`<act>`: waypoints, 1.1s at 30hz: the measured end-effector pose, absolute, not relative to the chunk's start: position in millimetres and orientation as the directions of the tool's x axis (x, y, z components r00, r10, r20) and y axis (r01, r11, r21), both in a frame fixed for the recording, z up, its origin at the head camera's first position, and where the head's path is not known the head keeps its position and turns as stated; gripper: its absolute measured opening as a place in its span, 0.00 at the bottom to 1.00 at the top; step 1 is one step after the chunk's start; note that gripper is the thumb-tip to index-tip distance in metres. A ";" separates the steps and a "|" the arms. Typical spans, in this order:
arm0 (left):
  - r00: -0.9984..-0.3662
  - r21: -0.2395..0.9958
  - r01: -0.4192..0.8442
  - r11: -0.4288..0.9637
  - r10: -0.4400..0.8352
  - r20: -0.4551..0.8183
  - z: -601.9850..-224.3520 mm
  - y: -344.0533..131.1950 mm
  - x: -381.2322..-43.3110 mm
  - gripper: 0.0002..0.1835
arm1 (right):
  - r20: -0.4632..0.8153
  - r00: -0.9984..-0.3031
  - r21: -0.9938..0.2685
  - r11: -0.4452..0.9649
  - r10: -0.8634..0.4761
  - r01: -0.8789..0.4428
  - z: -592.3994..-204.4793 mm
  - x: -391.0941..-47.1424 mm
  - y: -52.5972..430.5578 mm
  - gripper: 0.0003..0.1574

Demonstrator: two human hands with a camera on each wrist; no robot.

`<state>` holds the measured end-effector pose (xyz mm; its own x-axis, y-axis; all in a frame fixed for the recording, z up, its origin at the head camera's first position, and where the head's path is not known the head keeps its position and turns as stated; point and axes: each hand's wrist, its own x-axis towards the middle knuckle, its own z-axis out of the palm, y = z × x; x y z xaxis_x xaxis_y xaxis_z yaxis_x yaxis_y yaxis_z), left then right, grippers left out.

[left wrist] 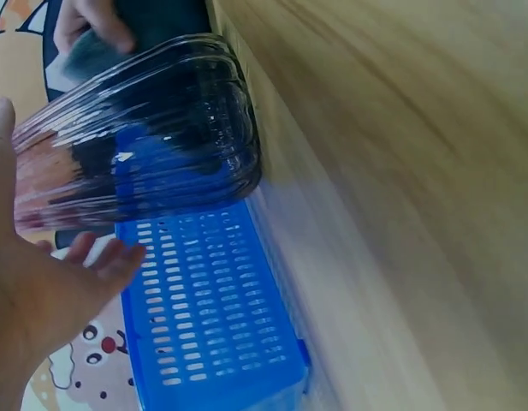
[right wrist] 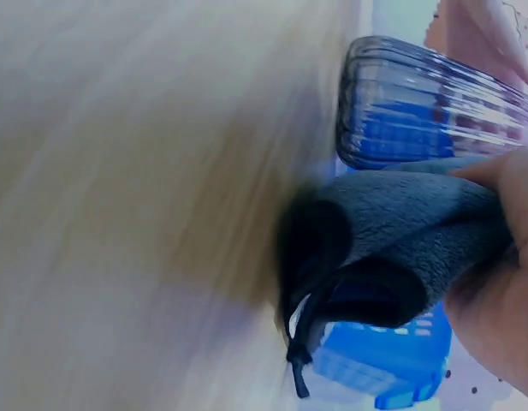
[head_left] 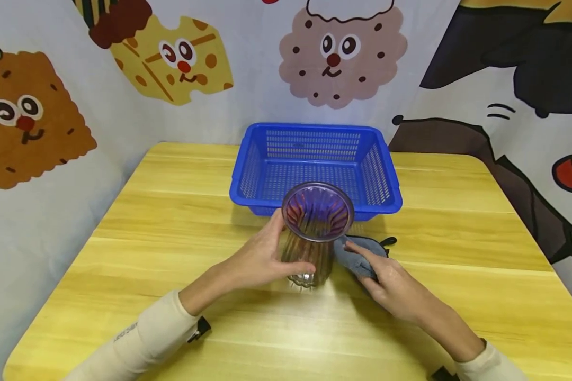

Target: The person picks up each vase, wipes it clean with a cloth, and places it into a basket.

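A ribbed, tinted clear glass vase (head_left: 310,254) with a flared purple rim stands roughly upright in front of the basket. My left hand (head_left: 259,254) holds its left side, thumb across the front; in the left wrist view the fingers (left wrist: 114,261) curve along the glass. My right hand (head_left: 391,288) grips a grey-blue cloth (head_left: 362,256) with black edging and a hanging loop. The cloth (right wrist: 418,214) lies against or close beside the lower right side of the vase (right wrist: 392,103). Whether the vase's base touches the table cannot be told.
A blue perforated plastic basket (head_left: 314,207) sits on the table just behind the vase. The wood-patterned table (head_left: 138,254) reaches back to a hanging cloth (head_left: 257,69) printed with cartoon biscuits and cheese.
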<state>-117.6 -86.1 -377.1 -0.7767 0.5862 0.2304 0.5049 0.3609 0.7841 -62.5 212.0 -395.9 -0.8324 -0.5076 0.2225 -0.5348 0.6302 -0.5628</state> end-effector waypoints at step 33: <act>-0.657 0.820 0.547 0.171 0.695 0.294 -368.5 -87.1 -123.9 0.46 | 0.402 -0.910 -0.914 0.099 0.100 -0.393 -351.9 -34.1 156.1 0.17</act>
